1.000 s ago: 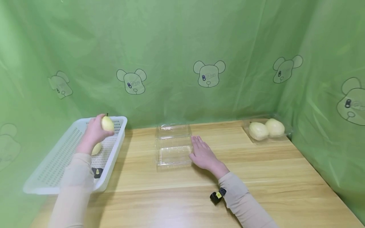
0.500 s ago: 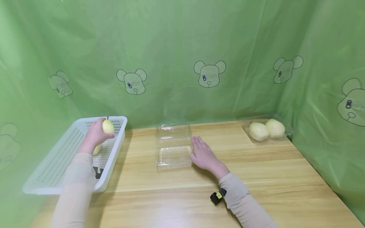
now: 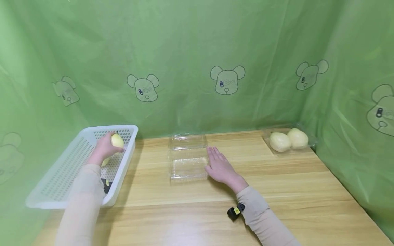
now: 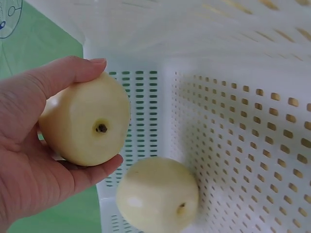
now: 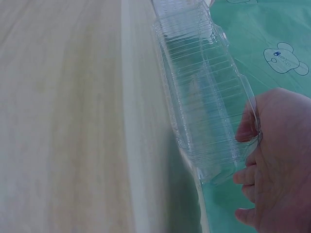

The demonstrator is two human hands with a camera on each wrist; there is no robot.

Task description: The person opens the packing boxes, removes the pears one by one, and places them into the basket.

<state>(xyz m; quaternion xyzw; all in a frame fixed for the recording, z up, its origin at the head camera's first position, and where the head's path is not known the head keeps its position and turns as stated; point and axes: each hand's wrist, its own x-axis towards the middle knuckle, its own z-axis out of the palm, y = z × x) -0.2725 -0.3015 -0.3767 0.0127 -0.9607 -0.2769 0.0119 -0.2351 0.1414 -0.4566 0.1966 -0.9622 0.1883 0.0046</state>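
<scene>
Hanging behind the fingers, curtain (image 3: 184, 41): green, bear-printed.
Table (image 3: 154, 194): wood-grained, beneath the right fingers.
Basket (image 3: 122, 172): white, perforated, around the left fingers in head view; slotted end wall clearest from left wrist.
Clear container (image 3: 188, 167): just left of the right fingers; ribbing plain only from right wrist.
Wrapped pears (image 3: 280, 141): two, well right of the right fingers; head view only.
Right hand (image 3: 220, 169): fingers straight, against the container's side.
Left hand (image 3: 106, 148): thumb and fingers gripping one pear.
Held pear (image 4: 92, 126): stem in head view, dark-centred dimple from left wrist.
Second pear (image 4: 158, 194): beneath the left fingers, inside the basket; largely hidden in head view.
</scene>
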